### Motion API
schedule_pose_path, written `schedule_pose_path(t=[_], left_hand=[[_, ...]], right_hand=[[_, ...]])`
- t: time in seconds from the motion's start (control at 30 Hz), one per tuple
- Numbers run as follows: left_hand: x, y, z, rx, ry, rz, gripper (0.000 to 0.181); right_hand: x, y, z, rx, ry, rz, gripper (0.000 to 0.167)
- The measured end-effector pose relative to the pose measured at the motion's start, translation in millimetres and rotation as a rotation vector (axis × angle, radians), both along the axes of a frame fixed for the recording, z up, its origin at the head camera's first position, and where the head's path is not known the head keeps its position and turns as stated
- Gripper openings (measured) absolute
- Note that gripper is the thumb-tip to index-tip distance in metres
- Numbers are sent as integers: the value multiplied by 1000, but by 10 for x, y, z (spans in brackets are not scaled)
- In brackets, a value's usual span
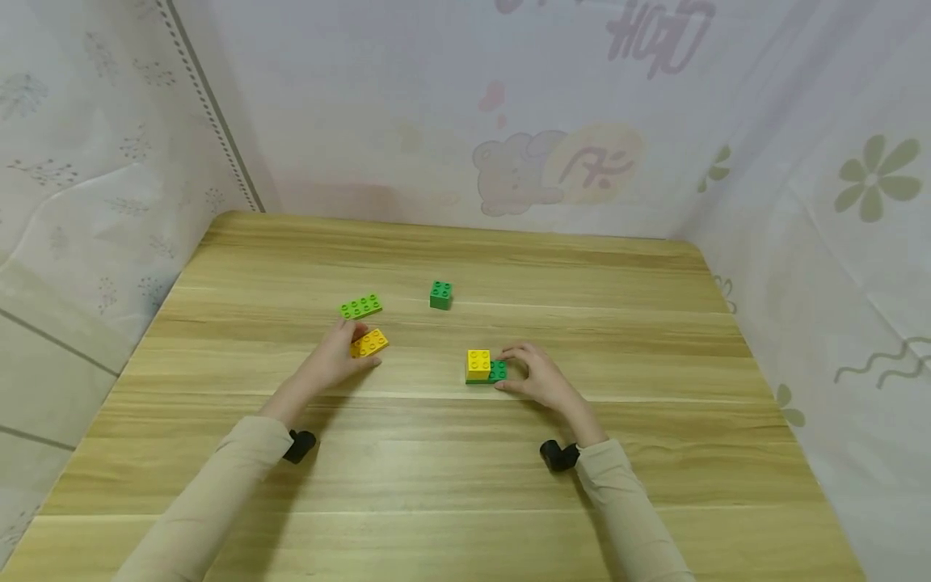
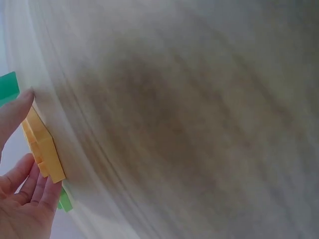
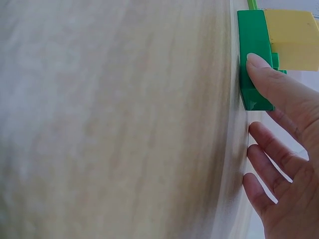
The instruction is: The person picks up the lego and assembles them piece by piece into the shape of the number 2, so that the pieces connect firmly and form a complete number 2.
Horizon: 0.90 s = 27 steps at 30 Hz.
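Note:
My left hand (image 1: 340,352) lies around an orange-yellow studded brick (image 1: 371,343), thumb along its near side and fingers at its far left. In the head view a narrow gap shows between thumb and brick; the left wrist view shows fingertips (image 2: 47,191) by the brick's lower end. With thumb and index finger my right hand (image 1: 537,376) pinches the right end of a green brick (image 1: 498,371), its thumb flat on the side (image 3: 254,82). A square yellow brick (image 1: 478,364) sits on that green brick's left half.
Beyond the left hand lies a flat lime-green brick (image 1: 361,307). A square dark-green brick (image 1: 440,295) stands farther back, near the middle. The wooden table (image 1: 407,485) ends at a patterned cloth (image 1: 407,97) behind.

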<state>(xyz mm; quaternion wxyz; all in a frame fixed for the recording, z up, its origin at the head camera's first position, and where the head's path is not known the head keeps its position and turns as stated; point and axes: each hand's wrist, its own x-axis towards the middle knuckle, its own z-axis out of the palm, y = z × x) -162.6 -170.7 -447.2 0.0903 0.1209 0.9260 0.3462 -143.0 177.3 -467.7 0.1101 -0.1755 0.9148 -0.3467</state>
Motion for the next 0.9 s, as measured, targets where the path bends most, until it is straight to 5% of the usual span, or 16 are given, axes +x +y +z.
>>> schedule_pose_path(t=[0.9], left_hand=[[-7, 28, -26, -53, 31, -4, 44]], right_hand=[[7, -9, 18, 2, -11, -2, 45]])
